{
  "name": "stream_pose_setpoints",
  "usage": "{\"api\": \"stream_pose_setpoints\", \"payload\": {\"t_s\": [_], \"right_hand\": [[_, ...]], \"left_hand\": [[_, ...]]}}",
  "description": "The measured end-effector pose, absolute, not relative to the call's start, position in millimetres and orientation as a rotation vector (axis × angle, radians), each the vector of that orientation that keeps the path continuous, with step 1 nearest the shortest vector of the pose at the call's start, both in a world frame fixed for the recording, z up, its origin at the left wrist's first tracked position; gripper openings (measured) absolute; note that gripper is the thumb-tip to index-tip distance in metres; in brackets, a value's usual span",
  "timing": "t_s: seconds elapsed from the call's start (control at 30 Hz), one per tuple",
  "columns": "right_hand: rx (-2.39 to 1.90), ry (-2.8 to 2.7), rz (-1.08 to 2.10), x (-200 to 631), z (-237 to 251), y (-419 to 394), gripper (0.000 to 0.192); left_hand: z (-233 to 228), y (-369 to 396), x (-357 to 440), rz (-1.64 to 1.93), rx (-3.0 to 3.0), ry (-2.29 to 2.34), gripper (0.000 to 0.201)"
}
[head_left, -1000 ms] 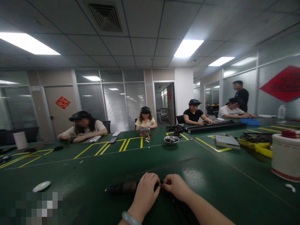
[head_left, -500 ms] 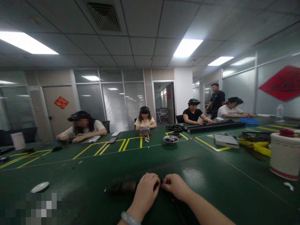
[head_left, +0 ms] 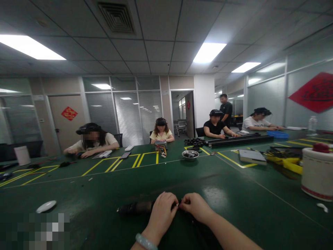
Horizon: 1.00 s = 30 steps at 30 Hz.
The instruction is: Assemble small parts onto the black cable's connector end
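Your left hand point(head_left: 162, 213) and right hand point(head_left: 195, 207) pinch one tiny part together over the dark tube point(head_left: 135, 208) on the green table point(head_left: 234, 194), and a slip could drop it.

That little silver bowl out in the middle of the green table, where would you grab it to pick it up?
Probably by the rim of the silver bowl. It sits upright and open on the table, with dark bits inside, so a grip from above, pinching the near edge, should keep it level. A black strip lies just right of it, so the left side looks freer.
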State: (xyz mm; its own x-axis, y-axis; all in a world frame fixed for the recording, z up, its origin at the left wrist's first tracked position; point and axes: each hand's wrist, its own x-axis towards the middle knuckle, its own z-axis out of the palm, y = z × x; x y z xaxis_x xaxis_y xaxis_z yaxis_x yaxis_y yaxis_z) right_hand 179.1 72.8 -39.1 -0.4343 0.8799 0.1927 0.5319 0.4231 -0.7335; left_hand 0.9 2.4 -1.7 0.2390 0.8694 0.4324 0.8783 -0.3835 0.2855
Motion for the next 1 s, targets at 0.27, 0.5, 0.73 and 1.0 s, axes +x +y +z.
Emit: {"api": "stream_pose_setpoints", "payload": {"t_s": [0.27, 0.5, 0.73, 1.0], "right_hand": [[-1.206, -2.137, 0.749, 179.3, -35.8, 71.1, 0.016], [-1.232, -2.157, 0.717, 179.5, -29.6, 67.7, 0.013], [-1.210, -2.173, 0.707, 181.3, -28.6, 66.8, 0.015], [-1.241, -2.164, 0.734, 180.6, -28.3, 66.6, 0.015]], "left_hand": [[-5.4, 4.8, -1.6, -0.918, -2.482, -1.758, 0.011], [-3.2, 2.9, -1.5, -0.917, -2.487, -1.724, 0.009], [-2.2, 2.6, -1.7, -0.891, -2.491, -1.702, 0.011], [-1.7, 1.5, -2.2, -0.890, -2.497, -1.719, 0.008]]}}
